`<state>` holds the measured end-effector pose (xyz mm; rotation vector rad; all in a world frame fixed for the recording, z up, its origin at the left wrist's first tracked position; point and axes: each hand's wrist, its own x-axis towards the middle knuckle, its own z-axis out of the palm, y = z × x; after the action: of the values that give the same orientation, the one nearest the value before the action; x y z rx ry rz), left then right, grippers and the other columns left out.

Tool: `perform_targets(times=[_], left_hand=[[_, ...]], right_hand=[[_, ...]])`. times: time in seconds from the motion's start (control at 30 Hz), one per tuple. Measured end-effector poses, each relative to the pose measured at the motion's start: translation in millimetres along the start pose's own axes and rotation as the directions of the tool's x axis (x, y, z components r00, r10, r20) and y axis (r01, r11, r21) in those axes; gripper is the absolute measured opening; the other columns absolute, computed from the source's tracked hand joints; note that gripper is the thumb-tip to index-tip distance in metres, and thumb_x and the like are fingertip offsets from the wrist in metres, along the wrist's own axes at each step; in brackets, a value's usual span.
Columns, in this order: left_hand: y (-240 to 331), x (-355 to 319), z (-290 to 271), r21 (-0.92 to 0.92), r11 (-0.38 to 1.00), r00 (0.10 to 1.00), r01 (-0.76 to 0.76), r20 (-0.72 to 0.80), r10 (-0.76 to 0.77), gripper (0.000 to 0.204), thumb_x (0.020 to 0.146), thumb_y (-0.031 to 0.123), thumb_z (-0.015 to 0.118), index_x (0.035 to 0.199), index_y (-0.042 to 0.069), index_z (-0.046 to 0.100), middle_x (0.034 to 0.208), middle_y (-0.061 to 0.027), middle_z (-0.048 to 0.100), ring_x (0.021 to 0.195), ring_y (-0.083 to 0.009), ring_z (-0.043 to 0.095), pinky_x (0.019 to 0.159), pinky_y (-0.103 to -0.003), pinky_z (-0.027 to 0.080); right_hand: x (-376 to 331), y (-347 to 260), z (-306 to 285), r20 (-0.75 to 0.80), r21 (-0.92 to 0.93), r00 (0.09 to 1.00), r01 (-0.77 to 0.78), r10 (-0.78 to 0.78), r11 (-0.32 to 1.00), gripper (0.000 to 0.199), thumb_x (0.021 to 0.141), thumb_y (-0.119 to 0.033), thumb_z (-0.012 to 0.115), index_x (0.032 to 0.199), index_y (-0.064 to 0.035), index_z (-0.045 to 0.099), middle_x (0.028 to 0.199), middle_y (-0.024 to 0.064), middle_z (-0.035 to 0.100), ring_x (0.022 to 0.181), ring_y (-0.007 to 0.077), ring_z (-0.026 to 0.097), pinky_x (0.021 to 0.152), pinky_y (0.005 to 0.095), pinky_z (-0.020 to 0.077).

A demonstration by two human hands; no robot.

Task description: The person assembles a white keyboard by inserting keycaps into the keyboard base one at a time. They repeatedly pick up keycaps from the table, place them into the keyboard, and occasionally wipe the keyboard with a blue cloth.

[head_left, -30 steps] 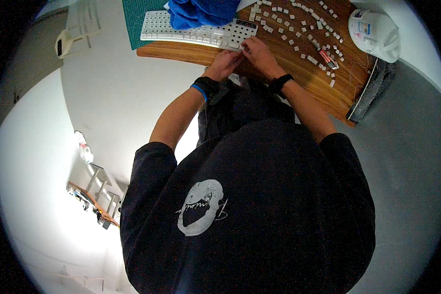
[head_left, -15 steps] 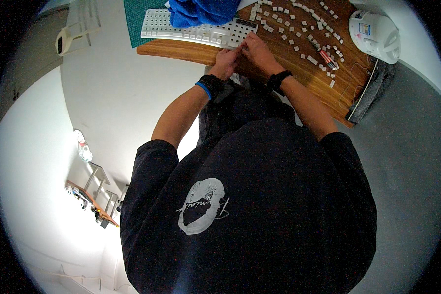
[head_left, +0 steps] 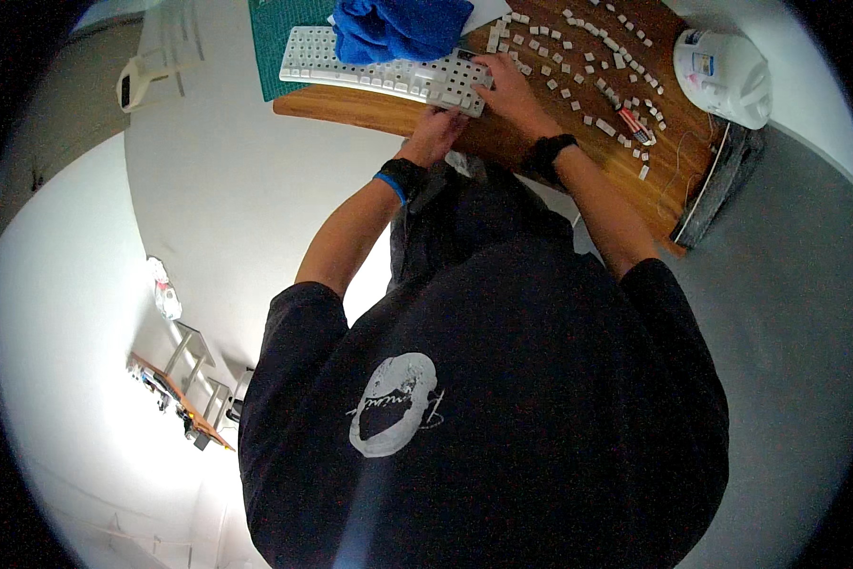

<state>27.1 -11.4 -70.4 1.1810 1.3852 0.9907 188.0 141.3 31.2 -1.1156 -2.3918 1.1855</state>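
A white keyboard [head_left: 388,83] lies near the table's front edge, with many of its keys off and dark square sockets showing. Its right end sticks out slightly toward me. My right hand [head_left: 513,90] grips that right end, thumb on the near side and fingers on the far side. Against the near edge, just left of it, my left hand [head_left: 434,135] is closed on the keyboard, its fingertips partly hidden beneath the edge. A crumpled blue cloth [head_left: 403,30] rests over the keyboard's far middle part.
Loose white keycaps [head_left: 616,57] are spread over the wooden table [head_left: 559,142] to the right. A red and black hand tool [head_left: 632,121] lies among them. A white plastic jug [head_left: 725,81] stands at the far right; a green mat [head_left: 267,47] is under the keyboard's left end.
My hands, earlier pinched together at the near edge, have come apart. The right one has taken the keyboard's right end, which has shifted toward me; the left has gone to the edge.
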Motion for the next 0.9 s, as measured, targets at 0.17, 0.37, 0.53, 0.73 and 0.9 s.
perform_targets(times=[0.17,0.37,0.53,0.73,0.9], left_hand=[[-5,-7,6,-0.211,0.977,0.979,-0.024,-0.204,-0.02,0.023,0.096,0.011,0.061,0.118,0.007,0.061,0.116,-0.0163,0.065,0.105,-0.0358,0.062,0.091,-0.044,0.053],[35,-8,-15,-0.881,0.317,0.769,0.351,0.077,-0.635,0.042,0.095,-0.003,0.057,0.131,0.017,0.05,0.123,-0.0053,0.059,0.106,-0.022,0.059,0.088,-0.036,0.053],[39,-16,-31,-0.288,0.944,0.984,0.16,-0.03,-0.176,0.041,0.089,0.001,0.059,0.129,0.008,0.055,0.128,-0.011,0.058,0.113,-0.0314,0.058,0.096,-0.04,0.05],[36,-37,-35,-0.121,0.993,0.991,-0.008,-0.133,-0.008,0.034,0.096,0.002,0.055,0.128,0.009,0.051,0.117,-0.0061,0.061,0.1,-0.0215,0.061,0.082,-0.032,0.052],[41,-21,-50,0.183,0.983,0.997,-0.024,0.076,0.01,0.026,0.101,0.007,0.051,0.127,0.01,0.054,0.116,-0.0071,0.063,0.1,-0.0228,0.063,0.081,-0.037,0.054]], right_hand=[[65,-35,-5,-0.2,-0.413,0.902,0.276,-0.382,0.868,0.081,0.084,-0.019,0.079,0.152,-0.0209,0.035,0.136,0.0133,0.047,0.122,0.033,0.051,0.102,0.0459,0.0499],[112,-68,21,0.115,-0.544,0.927,0.359,-0.356,0.758,0.079,0.085,-0.015,0.074,0.153,-0.0272,0.035,0.125,0.0116,0.059,0.111,0.0361,0.058,0.097,0.0476,0.0522],[144,-15,51,0.146,-0.455,0.885,0.456,-0.441,0.765,0.044,0.09,-0.01,0.065,0.133,-0.0192,0.056,0.104,0.0105,0.064,0.1,0.0323,0.062,0.088,0.0423,0.0557],[126,-105,-13,0.152,0.027,0.819,0.556,-0.554,0.831,0.015,0.098,-0.015,0.059,0.109,-0.0056,0.056,0.102,0.0143,0.054,0.093,0.0327,0.058,0.08,0.0433,0.0476],[94,-38,11,0.572,0.168,0.599,0.583,-0.561,0.795,0.018,0.092,-0.003,0.064,0.108,-0.0087,0.06,0.109,0.0113,0.057,0.103,0.029,0.06,0.088,0.0411,0.0511]])
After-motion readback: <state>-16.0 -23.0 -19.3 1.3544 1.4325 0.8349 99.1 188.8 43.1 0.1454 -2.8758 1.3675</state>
